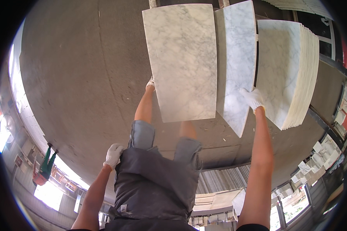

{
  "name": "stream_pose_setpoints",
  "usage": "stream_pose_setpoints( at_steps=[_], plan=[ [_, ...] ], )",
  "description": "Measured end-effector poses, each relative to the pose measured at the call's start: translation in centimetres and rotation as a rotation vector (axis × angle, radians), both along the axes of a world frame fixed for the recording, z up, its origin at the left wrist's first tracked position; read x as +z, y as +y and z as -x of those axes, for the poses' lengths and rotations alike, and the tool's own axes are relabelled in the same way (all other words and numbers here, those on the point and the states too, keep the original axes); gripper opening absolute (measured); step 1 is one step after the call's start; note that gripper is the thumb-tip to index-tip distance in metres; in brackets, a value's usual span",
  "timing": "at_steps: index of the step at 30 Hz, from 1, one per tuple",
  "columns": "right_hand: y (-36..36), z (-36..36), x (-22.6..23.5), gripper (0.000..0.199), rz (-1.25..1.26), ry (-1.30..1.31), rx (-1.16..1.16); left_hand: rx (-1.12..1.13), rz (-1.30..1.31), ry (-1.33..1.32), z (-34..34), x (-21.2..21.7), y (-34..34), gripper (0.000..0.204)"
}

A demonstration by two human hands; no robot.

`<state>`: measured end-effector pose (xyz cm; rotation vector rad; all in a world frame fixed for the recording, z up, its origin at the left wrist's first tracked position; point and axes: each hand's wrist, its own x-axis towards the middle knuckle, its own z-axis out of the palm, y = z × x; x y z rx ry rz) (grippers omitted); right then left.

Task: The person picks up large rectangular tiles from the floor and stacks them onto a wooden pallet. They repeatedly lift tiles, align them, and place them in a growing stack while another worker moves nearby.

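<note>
My right hand (253,98), in a white glove, grips the near edge of a grey-veined white marble slab (239,57). That slab stands tilted, seen at a steep angle, between a broad marble slab (183,61) on the left and a stack of marble slabs (283,69) on the right. Part of the right fingers is hidden at the slab's edge. My left hand (113,155), also gloved, rests against my side on the dark clothing, holding nothing, its fingers partly hidden. The broad slab stands in front of my legs and covers part of them.
A dark metal rail (325,123) runs along the right, beyond the stack. Behind me stands a long row of slabs (223,181) on edge. Stacked pale pieces (316,161) lie at the right. A person (44,169) in green trousers is far off at left.
</note>
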<state>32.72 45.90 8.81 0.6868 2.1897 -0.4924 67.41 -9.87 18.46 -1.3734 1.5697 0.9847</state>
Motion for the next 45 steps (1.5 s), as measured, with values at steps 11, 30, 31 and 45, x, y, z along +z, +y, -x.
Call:
stream_pose_setpoints(
  at_steps=[11, 30, 31, 45],
  plan=[
    [-1.7, -1.5, -0.5, 0.046, 0.141, 0.106, 0.084, 0.104, 0.040, -0.022, 0.3, 0.7, 0.3, 0.026],
    [3.6, 5.3, 16.2, 0.046, 0.111, -0.035, 0.091, -0.388, 0.054, 0.014, 8.5, 3.7, 4.5, 0.033],
    [3.8, 5.1, 18.0, 0.046, -0.010, -0.072, 0.112, -0.472, 0.059, 0.012, 9.8, 3.4, 5.4, 0.034],
    [0.8, -1.7, 36.9, 0.034, 0.274, -0.051, -0.193, 0.230, -0.853, 0.174, 17.2, 2.3, 34.2, 0.069]
  ],
)
